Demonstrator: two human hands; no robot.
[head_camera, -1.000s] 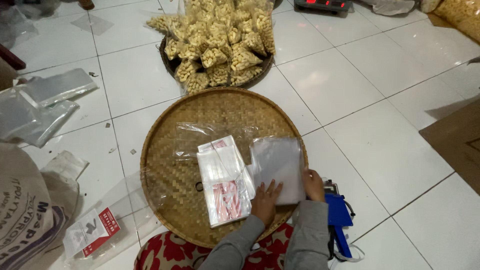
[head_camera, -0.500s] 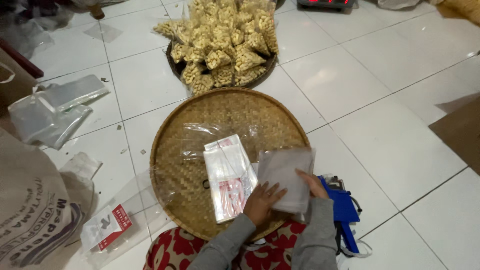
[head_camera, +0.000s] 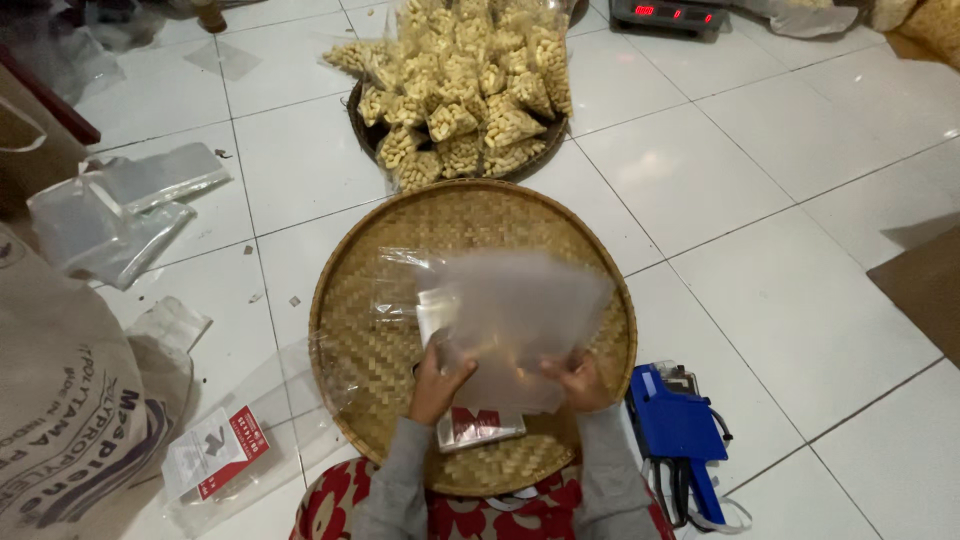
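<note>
Together, the left hand and right hand pinch the lower edge of a clear plastic bag, fingers closed on it, lifted blurred above the woven bamboo tray and a labelled packet stack.

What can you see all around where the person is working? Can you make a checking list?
Surface: white tiled floor; round woven tray.
Job's things: clear plastic bag, blurred, held up over the tray; stack of labelled bags under it.
Clutter: packed snack bags, blue label gun, loose clear bags, big sack.
Hands: left hand and right hand both grip the bag.
Cables: nothing seen.
Surroundings: scale with red digits.
</note>
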